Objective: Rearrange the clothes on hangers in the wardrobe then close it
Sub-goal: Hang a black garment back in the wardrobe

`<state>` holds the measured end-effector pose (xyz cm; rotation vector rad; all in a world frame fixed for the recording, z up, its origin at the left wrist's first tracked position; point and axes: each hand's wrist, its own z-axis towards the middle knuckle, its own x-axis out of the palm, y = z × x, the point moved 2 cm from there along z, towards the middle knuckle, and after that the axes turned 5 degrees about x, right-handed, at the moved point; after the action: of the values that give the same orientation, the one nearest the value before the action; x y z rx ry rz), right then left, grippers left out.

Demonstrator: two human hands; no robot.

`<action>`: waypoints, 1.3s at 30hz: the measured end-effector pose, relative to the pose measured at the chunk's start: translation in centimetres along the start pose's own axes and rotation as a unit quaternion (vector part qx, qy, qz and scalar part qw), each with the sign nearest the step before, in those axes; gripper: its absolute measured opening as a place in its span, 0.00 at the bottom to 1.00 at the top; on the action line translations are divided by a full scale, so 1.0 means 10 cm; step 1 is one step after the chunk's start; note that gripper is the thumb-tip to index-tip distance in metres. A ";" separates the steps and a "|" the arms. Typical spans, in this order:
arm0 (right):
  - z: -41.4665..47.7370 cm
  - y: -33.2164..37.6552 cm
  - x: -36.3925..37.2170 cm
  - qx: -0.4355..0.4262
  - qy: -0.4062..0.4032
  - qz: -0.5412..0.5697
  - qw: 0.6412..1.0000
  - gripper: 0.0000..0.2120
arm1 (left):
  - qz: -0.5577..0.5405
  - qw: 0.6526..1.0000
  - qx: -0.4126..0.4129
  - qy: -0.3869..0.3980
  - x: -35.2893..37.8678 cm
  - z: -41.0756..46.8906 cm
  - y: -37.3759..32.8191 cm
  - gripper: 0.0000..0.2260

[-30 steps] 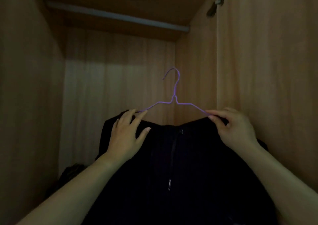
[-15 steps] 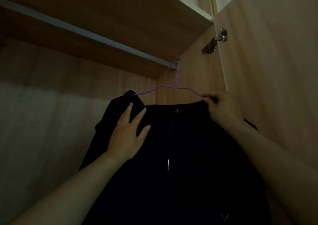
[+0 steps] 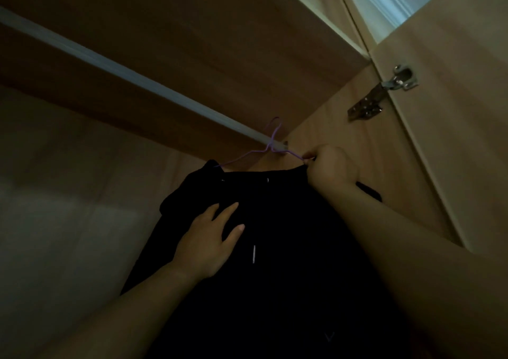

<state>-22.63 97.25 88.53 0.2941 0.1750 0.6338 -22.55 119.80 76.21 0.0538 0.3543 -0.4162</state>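
Observation:
A black garment (image 3: 275, 221) with a drawstring hangs on a thin purple wire hanger (image 3: 242, 156). The hanger's hook sits at the pale wardrobe rail (image 3: 132, 77), near the rail's right end; whether it rests on the rail I cannot tell. My right hand (image 3: 330, 166) pinches the hanger's right shoulder together with the garment's top edge. My left hand (image 3: 209, 243) lies flat on the garment's front, fingers spread, below the left shoulder.
The wardrobe's wooden right side wall (image 3: 343, 144) is close beside the hanger. A metal hinge (image 3: 382, 95) joins it to the open door (image 3: 453, 139) on the right. The back panel (image 3: 68, 194) is on the left and a top board (image 3: 192, 29) runs above the rail.
The garment and hanger rose from mid-wardrobe up to the rail's right end. My left hand slid down from the hanger's left shoulder onto the garment's front. The view tilted upward.

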 end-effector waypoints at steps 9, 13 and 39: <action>0.11 0.05 0.60 -0.064 0.024 -0.029 0.997 0.09 | 0.005 0.999 0.047 -0.022 0.36 0.06 0.34 0.32; -0.19 -0.04 0.67 -0.168 -0.076 -0.149 0.971 0.12 | 0.001 0.998 0.062 -0.022 0.49 -0.17 0.37 0.35; -6.69 -1.06 -1.89 0.170 0.325 -0.260 0.893 0.32 | -0.209 0.899 0.080 0.376 0.57 -5.12 -1.15 0.34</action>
<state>-48.40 92.20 23.29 0.3452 0.9865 0.1376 -38.99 113.37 26.49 0.3101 1.1094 -0.8505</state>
